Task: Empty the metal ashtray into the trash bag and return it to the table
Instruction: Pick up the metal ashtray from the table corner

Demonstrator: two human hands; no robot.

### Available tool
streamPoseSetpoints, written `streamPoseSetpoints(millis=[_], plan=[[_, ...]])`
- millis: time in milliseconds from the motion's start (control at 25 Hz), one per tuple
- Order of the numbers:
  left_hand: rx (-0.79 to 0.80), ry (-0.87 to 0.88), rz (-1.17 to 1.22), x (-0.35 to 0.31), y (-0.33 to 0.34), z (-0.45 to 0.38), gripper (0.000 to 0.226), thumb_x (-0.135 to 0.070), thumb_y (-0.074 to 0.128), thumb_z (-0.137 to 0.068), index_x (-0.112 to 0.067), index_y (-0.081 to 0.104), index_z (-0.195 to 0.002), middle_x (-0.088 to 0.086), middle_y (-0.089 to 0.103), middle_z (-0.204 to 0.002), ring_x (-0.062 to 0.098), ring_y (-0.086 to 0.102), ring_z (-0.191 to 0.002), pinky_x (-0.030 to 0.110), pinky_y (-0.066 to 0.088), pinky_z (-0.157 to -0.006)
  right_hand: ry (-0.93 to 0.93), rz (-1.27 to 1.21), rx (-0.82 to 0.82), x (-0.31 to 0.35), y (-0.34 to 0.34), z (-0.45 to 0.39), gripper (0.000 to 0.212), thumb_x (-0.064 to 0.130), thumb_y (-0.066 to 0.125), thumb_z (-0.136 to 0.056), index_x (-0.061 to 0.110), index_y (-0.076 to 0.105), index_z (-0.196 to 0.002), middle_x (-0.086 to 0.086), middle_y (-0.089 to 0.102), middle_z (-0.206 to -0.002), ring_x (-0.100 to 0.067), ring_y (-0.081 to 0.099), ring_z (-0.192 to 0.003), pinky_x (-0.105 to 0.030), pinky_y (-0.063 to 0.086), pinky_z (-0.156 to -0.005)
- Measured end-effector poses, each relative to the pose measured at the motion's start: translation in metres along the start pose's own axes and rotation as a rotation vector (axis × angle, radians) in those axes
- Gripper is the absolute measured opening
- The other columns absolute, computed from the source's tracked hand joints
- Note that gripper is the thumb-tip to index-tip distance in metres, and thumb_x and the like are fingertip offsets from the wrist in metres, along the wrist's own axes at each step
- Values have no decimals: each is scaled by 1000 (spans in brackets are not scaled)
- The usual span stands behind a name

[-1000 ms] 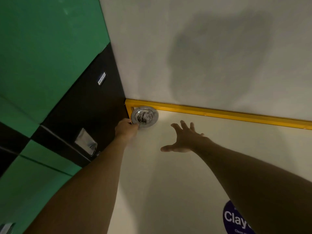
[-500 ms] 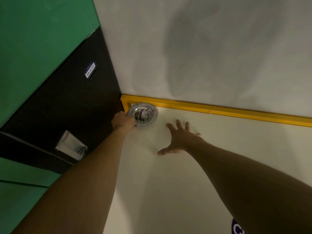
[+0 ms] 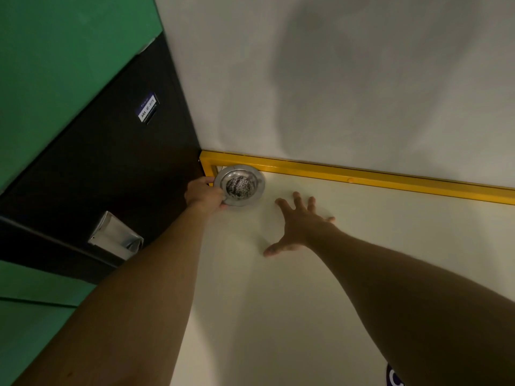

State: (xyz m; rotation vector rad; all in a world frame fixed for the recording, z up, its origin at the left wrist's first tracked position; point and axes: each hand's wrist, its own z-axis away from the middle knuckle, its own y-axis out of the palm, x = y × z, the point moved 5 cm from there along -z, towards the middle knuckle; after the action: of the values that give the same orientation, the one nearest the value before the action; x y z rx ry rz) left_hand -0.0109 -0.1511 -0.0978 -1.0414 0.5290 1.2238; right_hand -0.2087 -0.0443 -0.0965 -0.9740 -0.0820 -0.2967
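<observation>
The task is judged to be at its very beginning. The metal ashtray (image 3: 240, 185) is seen in the far left corner of the cream worktop (image 3: 306, 302), tucked against the yellow edging (image 3: 362, 178), at about 11 o'clock from the middle of the view. A dark speckled heap of ash is still held in its bowl, so nothing has been emptied. The left hand (image 3: 204, 194) is closed on the rim at the ashtray's 8 o'clock side; whether the dish has been lifted off the surface cannot be told. The right hand (image 3: 299, 228) is spread open, grasping nothing, near the ashtray at its 4 o'clock. No trash bag is shown in the view. Carrying, tipping out the ash, and setting the ashtray back are all judged to remain.
</observation>
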Motion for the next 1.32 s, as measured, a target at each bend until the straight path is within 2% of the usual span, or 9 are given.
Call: streamPoseSetpoints(millis=[160,720,880,960,1040,1120,1200,1280,1320], plan=[[14,-13,58,2,-2,-1,55,11,63,-80,-13,60,-129,18,55,-137,33,66,-107,40,63,-72,7,6,10,-1,1,-2,137,70,81,-54,39,-5,-156,-3,-23,-165,-44,-23,-148,-85,10,-102],[57,-1,86,0,-6,20,51,12,61,-81,-12,63,-126,16,63,-127,30,68,-102,43,63,-76,-25,11,-19,-4,2,1,134,74,78,-55,39,-2,-157,-5,-20,-166,-43,-22,-148,-85,6,-102],[67,19,101,-6,-7,29,48,9,62,-82,-11,64,-125,14,66,-122,28,69,-99,41,63,-73,-54,12,-33,-6,-2,9,121,70,75,-64,36,4,-157,-4,-8,-168,-39,-10,-152,-81,11,-106],[53,32,113,-11,-8,35,47,9,61,-81,-11,66,-123,14,68,-118,27,70,-96,43,62,-74,-38,-96,-92,-10,-8,9,106,62,73,-73,31,16,-156,-5,13,-167,-35,11,-152,-75,21,-110],[40,37,121,-16,-10,42,46,8,60,-81,-12,67,-122,13,68,-115,26,70,-91,44,62,-75,13,-350,-160,-12,-15,14,81,50,70,-82,24,34,-150,-9,40,-156,-32,39,-140,-56,37,-110],[40,38,130,-20,-12,50,47,7,60,-81,-13,67,-122,13,68,-116,27,70,-92,47,62,-76,78,-652,-229,-13,-21,21,56,40,65,-90,18,50,-139,-8,57,-138,-28,57,-119,-36,47,-97],[52,42,139,-24,-13,60,47,7,60,-80,-13,67,-122,14,69,-116,29,70,-95,48,62,-75,131,-899,-278,-13,-27,30,40,35,61,-93,12,61,-125,-8,65,-124,-27,62,-107,-36,52,-91],[68,48,155,-28,-14,76,44,8,59,-81,-13,68,-118,14,69,-114,28,70,-95,46,62,-74,137,-1099,-287,-13,-32,41,30,32,58,-96,8,63,-113,-11,71,-108,-28,67,-101,-44,56,-91],[78,56,165,-30,-14,84,41,8,58,-81,-15,69,-113,13,70,-112,27,71,-94,43,62,-73,132,-1179,-282,-11,-36,47,27,30,56,-97,7,63,-110,-12,71,-101,-28,68,-96,-44,58,-88]])
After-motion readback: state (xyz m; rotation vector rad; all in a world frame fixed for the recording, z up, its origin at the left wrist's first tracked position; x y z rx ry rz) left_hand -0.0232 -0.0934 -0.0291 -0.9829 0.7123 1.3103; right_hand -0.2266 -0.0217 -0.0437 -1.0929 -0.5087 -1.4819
